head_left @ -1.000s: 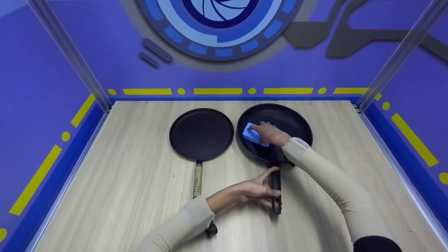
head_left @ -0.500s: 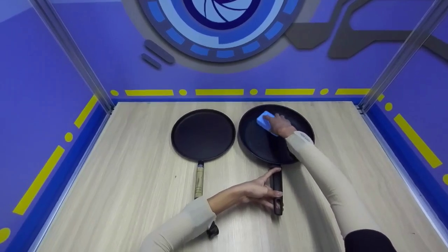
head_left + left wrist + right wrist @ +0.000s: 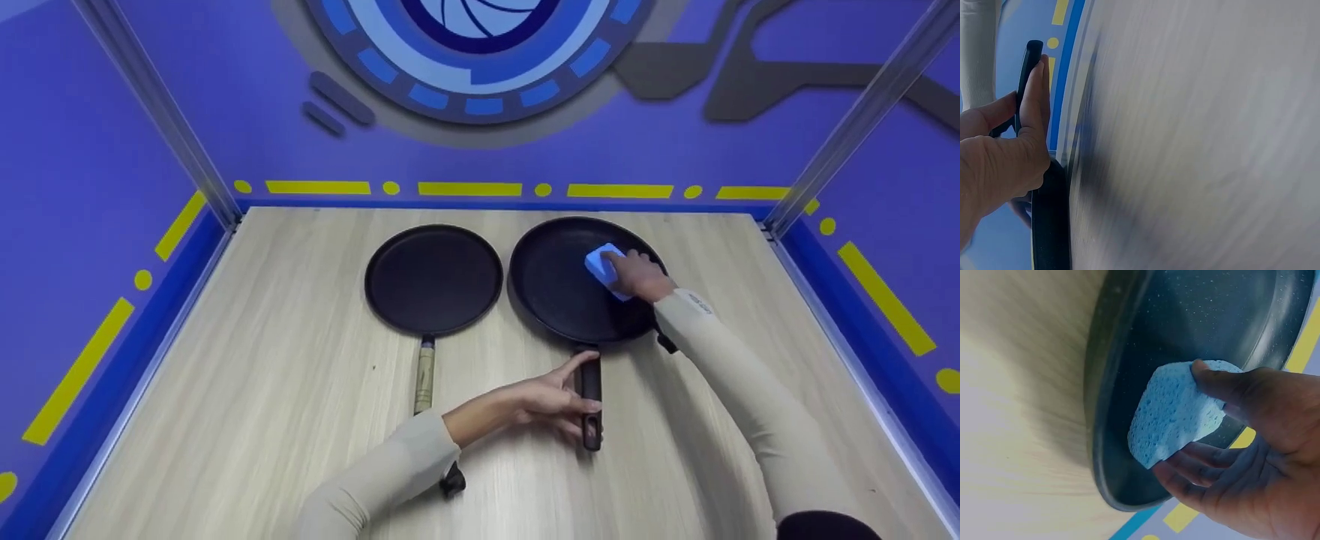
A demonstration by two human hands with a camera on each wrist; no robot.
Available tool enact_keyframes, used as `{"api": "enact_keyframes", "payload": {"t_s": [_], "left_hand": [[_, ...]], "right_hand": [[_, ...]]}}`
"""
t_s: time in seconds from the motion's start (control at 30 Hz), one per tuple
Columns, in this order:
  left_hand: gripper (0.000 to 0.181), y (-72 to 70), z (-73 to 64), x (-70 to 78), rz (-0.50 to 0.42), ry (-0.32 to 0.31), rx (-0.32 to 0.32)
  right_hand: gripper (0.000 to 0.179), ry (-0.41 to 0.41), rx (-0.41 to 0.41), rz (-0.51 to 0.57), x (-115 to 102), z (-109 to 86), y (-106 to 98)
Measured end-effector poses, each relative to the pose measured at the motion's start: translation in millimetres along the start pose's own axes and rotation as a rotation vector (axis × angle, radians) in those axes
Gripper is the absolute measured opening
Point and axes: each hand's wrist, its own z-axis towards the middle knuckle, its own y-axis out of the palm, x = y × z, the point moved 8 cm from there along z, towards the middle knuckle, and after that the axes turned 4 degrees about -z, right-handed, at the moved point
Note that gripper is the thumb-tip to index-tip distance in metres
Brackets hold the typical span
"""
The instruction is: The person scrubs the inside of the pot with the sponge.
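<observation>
A black frying pan (image 3: pixel 555 300) sits at the back right of the table. My right hand (image 3: pixel 642 276) pinches a light blue sponge (image 3: pixel 606 268) between thumb and fingers, inside the pan toward its right side. In the right wrist view the porous sponge (image 3: pixel 1171 410) lies close to the speckled pan wall; whether it touches there I cannot tell. My left hand (image 3: pixel 547 397) holds the pan's black handle (image 3: pixel 592 390), thumb near the pan end and fingers around the underside. The left wrist view has the left hand (image 3: pixel 1010 152) on that handle (image 3: pixel 1028 67).
A flat black crepe pan (image 3: pixel 433 279) rests left of the frying pan, its wood-patterned handle (image 3: pixel 424 375) pointing toward me and partly under my left sleeve (image 3: pixel 390 469). Blue panels (image 3: pixel 480 165) wall the wooden table (image 3: pixel 262 375) at the back and sides.
My right hand has carried the sponge from the left part of the frying pan up and across to its right part. The left hand keeps its hold on the handle.
</observation>
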Motion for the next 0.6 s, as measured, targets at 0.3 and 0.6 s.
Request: {"api": "enact_keyframes", "payload": {"t_s": [0.3,0.6], "left_hand": [[0.085,2.5,1.6,-1.1,0.000,-0.010,-0.005],[0.083,1.8,2.3,-1.3,0.023,-0.016,-0.019]], "right_hand": [[0.055,0.031,0.071,-0.014,-18,19.5,-1],[0.056,-0.114,0.111,-0.106,-88,25.7,3]]}}
